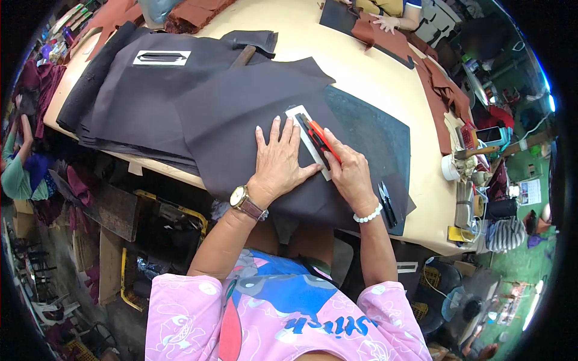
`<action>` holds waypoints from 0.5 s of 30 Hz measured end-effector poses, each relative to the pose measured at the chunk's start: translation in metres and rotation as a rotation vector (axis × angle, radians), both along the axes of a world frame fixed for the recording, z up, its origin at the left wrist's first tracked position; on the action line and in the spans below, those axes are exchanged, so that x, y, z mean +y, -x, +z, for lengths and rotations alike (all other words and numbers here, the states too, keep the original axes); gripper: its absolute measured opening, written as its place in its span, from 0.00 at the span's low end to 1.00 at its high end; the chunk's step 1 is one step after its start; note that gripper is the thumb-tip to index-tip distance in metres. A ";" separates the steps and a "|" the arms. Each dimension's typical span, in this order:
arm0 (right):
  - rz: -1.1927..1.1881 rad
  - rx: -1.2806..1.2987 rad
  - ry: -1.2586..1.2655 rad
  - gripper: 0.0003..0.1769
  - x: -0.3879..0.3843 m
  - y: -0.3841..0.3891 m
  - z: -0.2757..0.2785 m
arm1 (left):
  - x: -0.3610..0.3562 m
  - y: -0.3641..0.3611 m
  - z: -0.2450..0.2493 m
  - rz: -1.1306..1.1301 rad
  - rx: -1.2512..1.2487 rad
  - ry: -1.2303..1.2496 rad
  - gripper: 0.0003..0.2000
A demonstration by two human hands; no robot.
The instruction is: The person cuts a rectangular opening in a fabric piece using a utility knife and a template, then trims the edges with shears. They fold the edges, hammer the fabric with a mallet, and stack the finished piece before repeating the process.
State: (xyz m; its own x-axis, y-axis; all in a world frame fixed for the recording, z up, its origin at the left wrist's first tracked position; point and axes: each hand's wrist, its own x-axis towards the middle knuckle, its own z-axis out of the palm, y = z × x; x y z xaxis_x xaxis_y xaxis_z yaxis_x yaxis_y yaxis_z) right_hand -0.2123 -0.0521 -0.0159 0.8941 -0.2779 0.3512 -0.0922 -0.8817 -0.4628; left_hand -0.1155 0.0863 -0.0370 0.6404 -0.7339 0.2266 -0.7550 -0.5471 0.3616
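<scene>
My left hand (274, 162) lies flat with fingers spread on a dark leather-like sheet (232, 111). Its thumb reaches the edge of a narrow white template (297, 112). Gripped in my right hand (351, 177) is an orange-red utility knife (324, 143), its front end over the upper part of the template. Beneath the sheet, a dark cutting mat (382, 135) shows on the right. A pair of small thread snips (387, 204) lies near my right wrist.
Stacked dark sheets (138, 96) cover the table's left side, bearing another white template (161, 58). A wooden handle (243, 56) pokes out between sheets. Brown leather pieces (442, 90) line the right edge. Across the table rests another person's hand (386, 23). A white container (450, 168) stands right.
</scene>
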 end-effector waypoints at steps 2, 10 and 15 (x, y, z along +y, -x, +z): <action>0.009 -0.027 -0.033 0.23 0.001 0.000 0.002 | 0.001 0.000 0.001 -0.002 0.004 0.002 0.46; 0.005 0.042 0.043 0.21 0.000 -0.002 0.008 | 0.000 0.000 0.001 -0.002 0.003 0.002 0.46; 0.026 0.280 0.206 0.19 0.004 -0.020 0.060 | 0.000 0.000 0.002 -0.001 0.018 -0.009 0.46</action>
State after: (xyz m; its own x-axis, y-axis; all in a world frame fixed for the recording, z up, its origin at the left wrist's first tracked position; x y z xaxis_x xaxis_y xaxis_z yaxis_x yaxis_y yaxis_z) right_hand -0.1920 -0.0480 0.0444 0.9697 -0.2021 0.1375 -0.1663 -0.9578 -0.2344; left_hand -0.1155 0.0860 -0.0350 0.6438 -0.7361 0.2090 -0.7488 -0.5499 0.3701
